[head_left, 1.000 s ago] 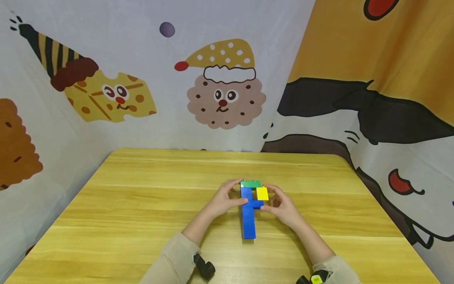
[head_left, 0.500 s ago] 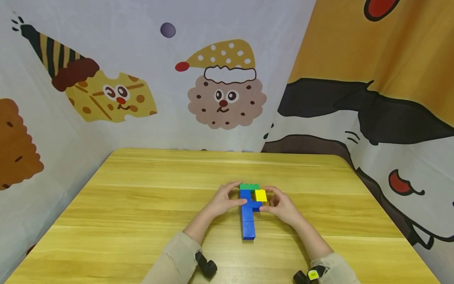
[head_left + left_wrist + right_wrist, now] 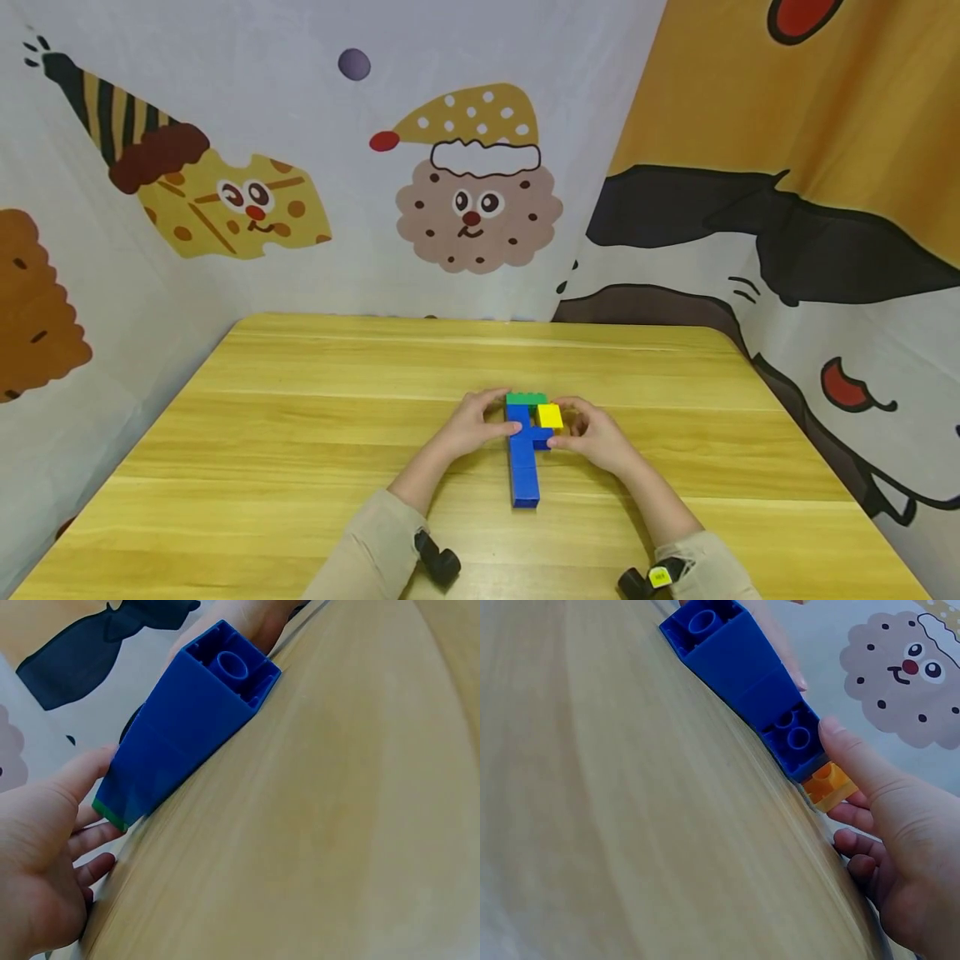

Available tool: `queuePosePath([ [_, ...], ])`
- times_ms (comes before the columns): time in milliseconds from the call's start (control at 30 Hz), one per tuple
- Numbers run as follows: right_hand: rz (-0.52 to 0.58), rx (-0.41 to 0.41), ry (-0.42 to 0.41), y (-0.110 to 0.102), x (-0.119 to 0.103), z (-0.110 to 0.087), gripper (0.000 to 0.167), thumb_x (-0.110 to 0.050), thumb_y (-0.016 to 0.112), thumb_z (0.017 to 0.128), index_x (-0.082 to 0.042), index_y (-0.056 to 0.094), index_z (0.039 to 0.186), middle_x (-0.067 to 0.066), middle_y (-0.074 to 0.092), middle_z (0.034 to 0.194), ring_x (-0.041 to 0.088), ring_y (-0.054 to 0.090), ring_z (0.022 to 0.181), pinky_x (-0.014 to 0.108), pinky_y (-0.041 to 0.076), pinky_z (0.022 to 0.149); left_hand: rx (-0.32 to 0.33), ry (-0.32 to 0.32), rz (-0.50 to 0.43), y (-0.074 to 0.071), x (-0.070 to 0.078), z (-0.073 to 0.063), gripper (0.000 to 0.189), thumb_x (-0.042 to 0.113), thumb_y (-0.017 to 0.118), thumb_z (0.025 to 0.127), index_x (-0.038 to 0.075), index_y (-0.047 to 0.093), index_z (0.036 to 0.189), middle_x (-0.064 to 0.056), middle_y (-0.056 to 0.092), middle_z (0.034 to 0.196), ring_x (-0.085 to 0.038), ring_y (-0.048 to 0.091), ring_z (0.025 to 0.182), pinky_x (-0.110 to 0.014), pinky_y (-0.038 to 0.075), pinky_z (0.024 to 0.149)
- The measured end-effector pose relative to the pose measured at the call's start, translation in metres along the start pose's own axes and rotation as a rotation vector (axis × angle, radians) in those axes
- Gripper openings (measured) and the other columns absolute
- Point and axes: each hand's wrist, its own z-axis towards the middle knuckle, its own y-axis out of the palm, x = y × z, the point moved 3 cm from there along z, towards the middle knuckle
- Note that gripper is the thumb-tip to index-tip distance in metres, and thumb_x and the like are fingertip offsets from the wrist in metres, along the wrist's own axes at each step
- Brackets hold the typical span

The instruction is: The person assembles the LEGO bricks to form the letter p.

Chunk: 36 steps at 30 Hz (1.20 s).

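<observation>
A joined toy brick build lies on the table (image 3: pixel 300 433). Its blue bricks (image 3: pixel 523 467) form a column towards the person, with one blue brick branching off right. A studded green brick (image 3: pixel 527 399) crosses the far end, and a yellow brick (image 3: pixel 550 416) sits beyond the blue branch. My left hand (image 3: pixel 472 425) grips the column's far part from the left, thumb on the blue and fingers reaching the green end. From the right, my right hand (image 3: pixel 600 435) pinches the branch and yellow brick between thumb and fingers. The left wrist view shows the hollow blue underside (image 3: pixel 232 666) facing the person.
A curtain (image 3: pixel 300 100) with cartoon prints hangs behind the table's far edge and along both sides. Black wrist cameras (image 3: pixel 437 562) are strapped at the beige sleeves (image 3: pixel 375 542).
The build's far end, with the green and yellow bricks, has shifted slightly towards the person and a little left. Both hands keep their hold and move with it.
</observation>
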Motion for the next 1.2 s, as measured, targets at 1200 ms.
queuePosePath([
  [1200,0.051,0.108,-0.028,-0.020,-0.049,-0.016,0.041,-0.006,0.062,0.093,0.006,0.051,0.130,0.027,0.059,0.115,0.038,0.058,0.074,0.026,0.043,0.052,0.082,0.096,-0.013,-0.033,0.026,-0.007,0.056,0.022,0.070,0.089,0.006,0.049,0.139,-0.008,0.053,0.133,-0.034,0.047,0.117,-0.046,0.044,0.089],
])
